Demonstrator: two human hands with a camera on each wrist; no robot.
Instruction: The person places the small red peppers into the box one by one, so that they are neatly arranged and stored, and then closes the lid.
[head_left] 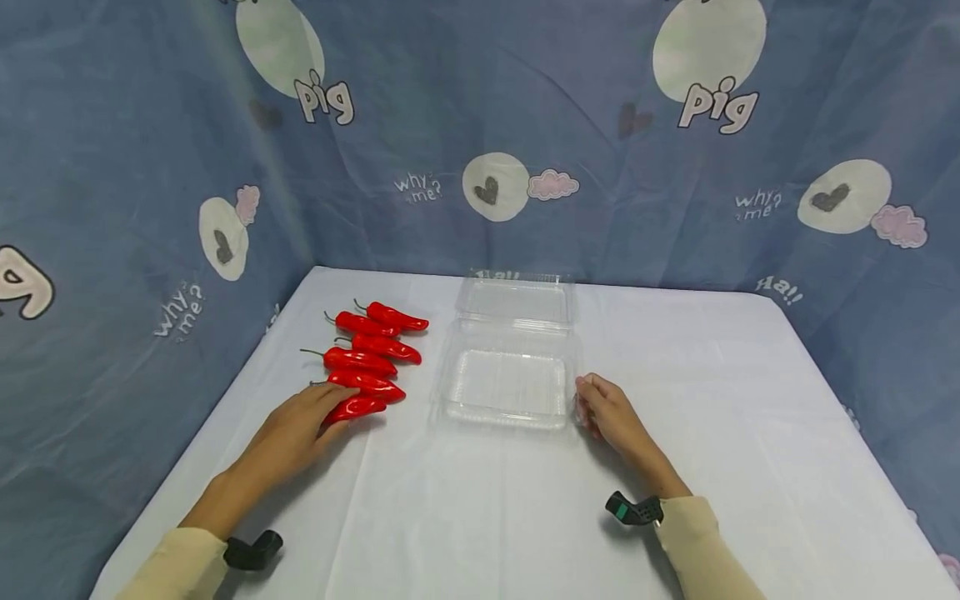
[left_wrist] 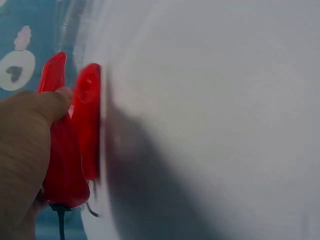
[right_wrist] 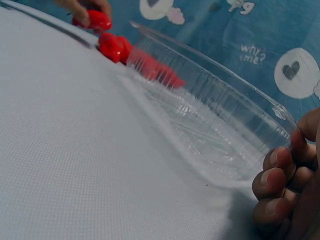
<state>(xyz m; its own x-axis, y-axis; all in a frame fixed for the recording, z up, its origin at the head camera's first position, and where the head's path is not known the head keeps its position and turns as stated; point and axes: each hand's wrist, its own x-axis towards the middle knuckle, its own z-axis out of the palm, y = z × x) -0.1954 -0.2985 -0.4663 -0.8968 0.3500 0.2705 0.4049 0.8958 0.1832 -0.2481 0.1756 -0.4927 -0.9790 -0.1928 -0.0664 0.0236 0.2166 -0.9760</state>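
Observation:
My left hand (head_left: pixel 303 421) grips the nearest red chili pepper (head_left: pixel 362 407) at the left of the table. In the left wrist view the thumb lies across this held pepper (left_wrist: pixel 65 160), whose green stem points down; a second pepper (left_wrist: pixel 88 125) lies right behind it. Several more red peppers (head_left: pixel 358 361) lie in a loose column beyond the hand. An open clear plastic container (head_left: pixel 504 421) stands mid-table. At its right rim my right hand (head_left: pixel 609 410) pinches the edge between thumb and curled fingers, as the right wrist view also shows on the container wall (right_wrist: pixel 220 95).
The container's hinged lid (head_left: pixel 515 302) is folded back toward the far edge of the white-covered table (head_left: pixel 480 517). Blue printed cloth (head_left: pixel 585 233) hangs behind and at both sides. Each wrist wears a dark strap (head_left: pixel 633 510).

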